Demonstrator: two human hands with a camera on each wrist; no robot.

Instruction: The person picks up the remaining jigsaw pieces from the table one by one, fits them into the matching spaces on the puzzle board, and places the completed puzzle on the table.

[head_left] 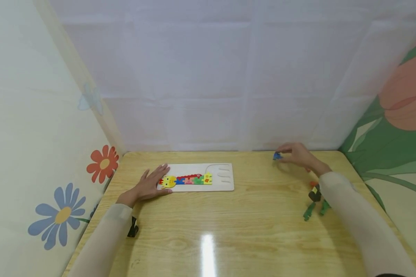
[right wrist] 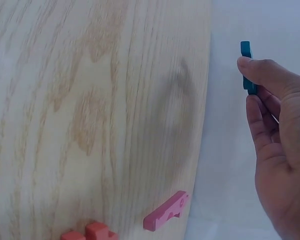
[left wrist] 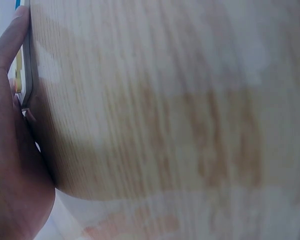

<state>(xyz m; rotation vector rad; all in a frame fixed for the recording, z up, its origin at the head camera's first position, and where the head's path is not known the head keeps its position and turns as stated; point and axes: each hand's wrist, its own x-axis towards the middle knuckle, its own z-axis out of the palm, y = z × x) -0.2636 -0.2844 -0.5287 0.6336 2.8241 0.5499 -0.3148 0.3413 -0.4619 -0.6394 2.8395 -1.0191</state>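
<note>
A white puzzle board [head_left: 180, 167] lies at the left of the table, partly filled with a giraffe puzzle: a yellow head piece [head_left: 168, 182] and a row of coloured neck and body pieces [head_left: 194, 180]. Outlined leg shapes show bare at its right end. My left hand [head_left: 151, 184] rests on the board's left end, fingers spread along the top and thumb at the lower edge. Near the table's back edge, my right hand [head_left: 296, 154] pinches a small blue puzzle piece [head_left: 276, 156] between thumb and fingers. In the right wrist view that piece [right wrist: 247, 70] hangs above the tabletop.
Beside my right forearm lie a black piece [head_left: 314, 194], green pieces [head_left: 309, 211] and a red-orange one [head_left: 313, 184]. The right wrist view shows a pink piece [right wrist: 166, 211] near the table edge. Another black piece [head_left: 133, 227] sits by my left sleeve.
</note>
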